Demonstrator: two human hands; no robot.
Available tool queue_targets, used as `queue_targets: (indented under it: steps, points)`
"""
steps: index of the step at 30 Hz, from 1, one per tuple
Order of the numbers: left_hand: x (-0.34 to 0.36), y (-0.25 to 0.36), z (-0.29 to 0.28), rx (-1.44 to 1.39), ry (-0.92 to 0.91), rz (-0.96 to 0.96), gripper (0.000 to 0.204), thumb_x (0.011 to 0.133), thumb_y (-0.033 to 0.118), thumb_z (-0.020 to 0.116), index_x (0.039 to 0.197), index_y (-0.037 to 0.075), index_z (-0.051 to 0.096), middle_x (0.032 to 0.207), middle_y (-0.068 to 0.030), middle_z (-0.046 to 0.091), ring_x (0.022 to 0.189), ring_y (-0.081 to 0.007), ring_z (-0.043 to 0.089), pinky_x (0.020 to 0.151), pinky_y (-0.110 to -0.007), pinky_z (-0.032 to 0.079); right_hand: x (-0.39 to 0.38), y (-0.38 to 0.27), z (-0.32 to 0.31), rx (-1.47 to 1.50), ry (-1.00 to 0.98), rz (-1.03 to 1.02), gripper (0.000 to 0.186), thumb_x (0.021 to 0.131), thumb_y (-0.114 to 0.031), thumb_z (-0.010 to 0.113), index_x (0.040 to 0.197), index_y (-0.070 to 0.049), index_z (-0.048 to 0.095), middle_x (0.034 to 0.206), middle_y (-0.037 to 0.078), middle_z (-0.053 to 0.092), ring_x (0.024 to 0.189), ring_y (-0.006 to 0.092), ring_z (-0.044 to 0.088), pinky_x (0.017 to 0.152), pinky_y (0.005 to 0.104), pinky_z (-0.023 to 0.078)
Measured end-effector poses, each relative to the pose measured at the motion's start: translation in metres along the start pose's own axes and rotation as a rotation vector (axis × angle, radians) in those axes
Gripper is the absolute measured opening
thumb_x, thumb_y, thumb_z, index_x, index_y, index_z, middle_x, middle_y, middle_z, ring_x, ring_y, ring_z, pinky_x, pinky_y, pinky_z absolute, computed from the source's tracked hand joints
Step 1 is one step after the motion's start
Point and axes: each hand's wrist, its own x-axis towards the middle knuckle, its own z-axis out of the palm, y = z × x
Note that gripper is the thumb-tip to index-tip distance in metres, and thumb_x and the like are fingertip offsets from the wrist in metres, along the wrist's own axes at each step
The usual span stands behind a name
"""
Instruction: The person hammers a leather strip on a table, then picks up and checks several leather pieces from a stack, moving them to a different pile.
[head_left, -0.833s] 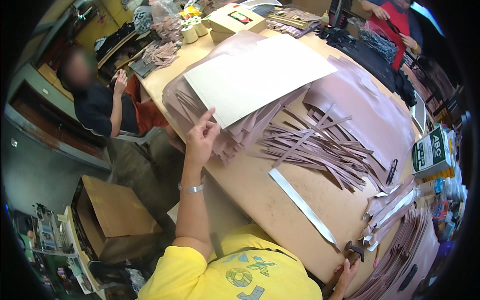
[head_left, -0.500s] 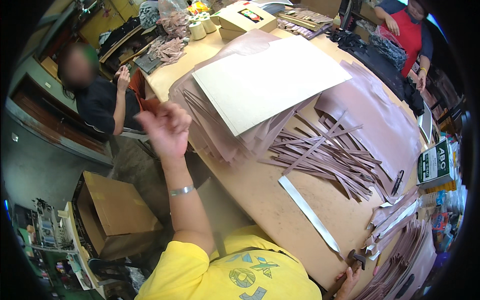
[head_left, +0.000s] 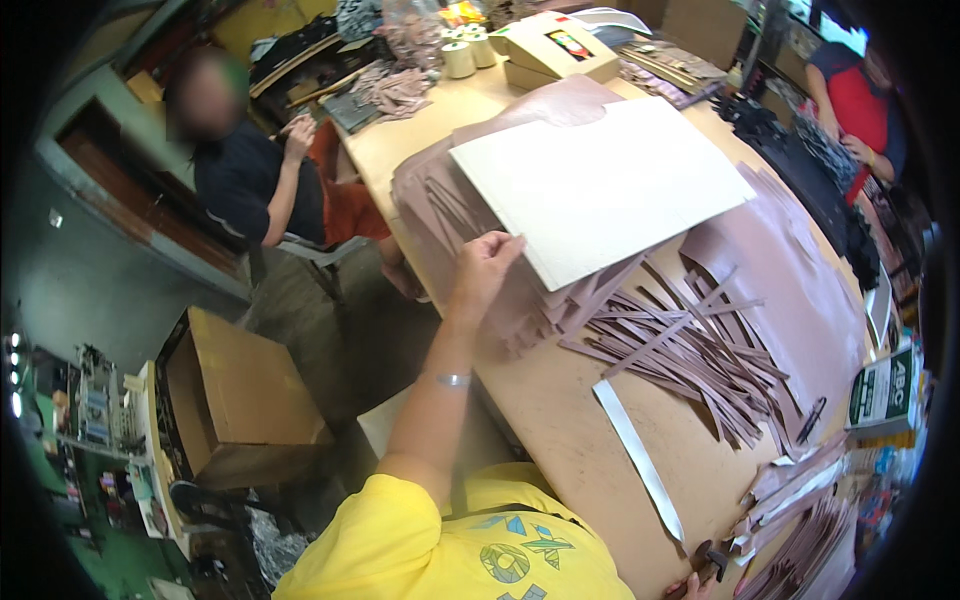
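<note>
At the left edge of the white board [head_left: 610, 185], left fingers [head_left: 508, 246] rest, grip unclear; right fingers [head_left: 692, 588] grasp a hammer [head_left: 717, 562].

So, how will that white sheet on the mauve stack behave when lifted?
The white sheet is probably stiff: it lies flat, straight-edged, on the uneven mauve stack. Likely light, since its edge looks thin. It may slide if pushed, as its surface looks smooth.

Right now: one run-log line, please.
left hand: at left edge of white board | right hand: at hammer, partly out of frame | white board: atop brown sheets | white strip: on table
</note>
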Motion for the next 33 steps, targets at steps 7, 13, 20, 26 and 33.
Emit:
queue_targets:
  steps: [7,13,20,26,33]
  points:
    - [-0.010,0.006,0.002,0.232,-0.039,-0.001,0.029,0.084,0.027,0.070,0.073,0.002,0.064,0.063,0.0040,0.058,0.060,-0.0068,0.048,0.058,-0.024,0.041,-0.019,-0.052,0.025,0.019,-0.052,0.023,0.033,0.087,-0.015,0.061,0.116,-0.002,0.052,0.071,0.010,0.059,0.058,0.0241,0.057,0.052,0.0348,0.046]
    - [-0.017,0.026,-0.015,-0.355,0.142,0.299,0.025,0.094,0.030,0.057,0.103,0.006,0.062,0.072,0.0018,0.054,0.061,-0.0080,0.046,0.056,-0.021,0.038,-0.020,-0.056,0.026,0.022,-0.060,0.020,0.036,0.086,-0.014,0.060,0.119,-0.002,0.050,0.072,0.010,0.058,0.059,0.0234,0.057,0.053,0.0340,0.047]
    - [-0.082,0.115,-0.022,-1.071,-0.666,0.447,0.052,0.095,0.049,0.047,0.135,0.015,0.046,0.077,-0.0008,0.047,0.068,-0.0142,0.041,0.065,-0.030,0.037,-0.028,-0.053,0.023,0.038,-0.053,0.027,0.040,0.085,-0.012,0.060,0.121,-0.001,0.048,0.073,0.010,0.058,0.060,0.0226,0.057,0.055,0.0331,0.047]
    - [-0.197,0.212,0.063,-1.699,-0.751,0.622,0.052,0.093,0.045,0.051,0.091,-0.006,0.062,0.086,-0.0126,0.061,0.071,-0.0211,0.059,0.055,-0.031,0.047,-0.035,-0.054,0.023,0.040,-0.055,0.027,0.043,0.085,-0.012,0.060,0.124,-0.001,0.046,0.074,0.010,0.057,0.061,0.0220,0.056,0.056,0.0324,0.047]
    - [-0.212,0.188,0.084,-1.819,-1.115,0.454,0.065,0.085,0.055,0.058,0.093,-0.010,0.064,0.077,-0.0155,0.062,0.068,-0.0235,0.060,0.056,-0.031,0.046,-0.038,-0.056,0.026,0.067,-0.053,-0.019,0.049,0.086,-0.009,0.060,0.131,-0.003,0.042,0.081,0.009,0.055,0.060,0.0191,0.055,0.054,0.0306,0.047]
